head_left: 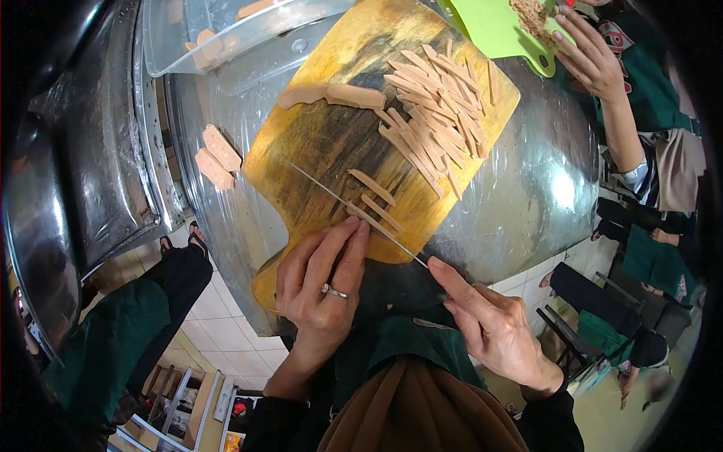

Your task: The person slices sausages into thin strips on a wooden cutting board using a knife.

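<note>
My left hand (320, 282), with a ring on one finger, presses its fingertips on a thin piece of sausage (370, 220) on the wooden cutting board (267, 154). In my right hand (497, 324) is a knife (320, 184); its handle is hidden in the grip, with the index finger stretched along the blade's spine. The blade lies slantwise over the board, against the piece at my left fingertips. Just beyond it are two cut sausage strips (373, 187). A heap of strips (437, 105) covers the board's far right, beside long uncut sausage slices (354, 96).
Two sausage slices (218, 158) lie on the plastic-covered table (203, 98) left of the board. A clear plastic tub (226, 45) holds more pieces. At upper right, a co-worker's hand (591, 56) is by a green cutting board (482, 30) with shredded food. Other people are around.
</note>
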The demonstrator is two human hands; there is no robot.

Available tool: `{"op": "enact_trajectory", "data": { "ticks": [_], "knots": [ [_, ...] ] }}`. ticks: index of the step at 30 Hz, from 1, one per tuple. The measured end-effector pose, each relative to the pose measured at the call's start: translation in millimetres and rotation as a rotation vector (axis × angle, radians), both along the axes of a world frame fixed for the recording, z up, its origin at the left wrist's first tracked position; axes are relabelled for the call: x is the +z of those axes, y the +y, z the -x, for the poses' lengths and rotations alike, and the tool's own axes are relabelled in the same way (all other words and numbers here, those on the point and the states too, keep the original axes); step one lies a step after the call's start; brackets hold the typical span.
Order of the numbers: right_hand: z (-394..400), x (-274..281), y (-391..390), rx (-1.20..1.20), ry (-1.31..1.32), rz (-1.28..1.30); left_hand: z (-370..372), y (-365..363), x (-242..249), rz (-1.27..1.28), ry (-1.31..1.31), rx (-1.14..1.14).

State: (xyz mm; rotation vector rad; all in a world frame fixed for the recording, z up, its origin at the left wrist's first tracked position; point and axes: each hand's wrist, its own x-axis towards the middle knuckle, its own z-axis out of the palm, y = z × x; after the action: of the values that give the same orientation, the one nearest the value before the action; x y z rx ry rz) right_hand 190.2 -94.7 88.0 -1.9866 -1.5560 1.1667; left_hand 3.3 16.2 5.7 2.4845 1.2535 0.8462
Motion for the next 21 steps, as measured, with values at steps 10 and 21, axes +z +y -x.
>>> {"op": "enact_trajectory", "data": {
  "ticks": [10, 21],
  "knots": [
    [7, -18, 30, 0.101, -0.128, -0.044, 2, 0, 4, 0.051, 0.009, -0.016],
    [-9, -15, 18, -0.012, -0.028, -0.239, 8, 2, 7, 0.222, -0.333, 0.046]
  ]
}}
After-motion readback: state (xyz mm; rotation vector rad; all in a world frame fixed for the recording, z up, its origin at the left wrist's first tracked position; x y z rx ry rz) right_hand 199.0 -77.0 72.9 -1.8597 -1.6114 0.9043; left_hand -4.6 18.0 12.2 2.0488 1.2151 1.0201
